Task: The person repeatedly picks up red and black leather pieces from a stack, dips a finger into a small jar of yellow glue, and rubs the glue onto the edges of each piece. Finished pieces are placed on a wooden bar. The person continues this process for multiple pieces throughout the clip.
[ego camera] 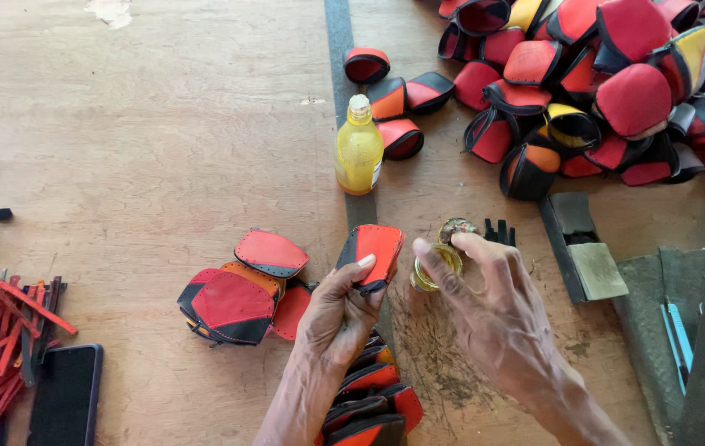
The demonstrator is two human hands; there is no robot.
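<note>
The left hand (340, 310) holds a red-and-black leather piece (373, 254) upright above the tabletop (163, 124), its grip closed on the lower edge with the thumb pressed on the red face; the piece is a rounded panel, bright red in the middle with a black border and a line of small stitch holes along the rim. The right hand (493, 301) hovers just beside it, fingers loosely spread and holding nothing, the forefinger over a small open glass jar (435, 266) whose lid (456, 227) lies just behind. More such panels lie flat to the left in a small stack (241, 297), and a row of them (369, 396) runs under the left wrist. A yellow plastic bottle (358, 149) stands upright farther back; beyond it a big heap of folded red, orange and yellow pieces (600, 83) fills the far right corner. The tabletop is worn bare plywood, stained dark near the jar; red strips (2, 330) and a black phone (66, 396) lie at the left edge, a wooden block (588, 256) at the right.
</note>
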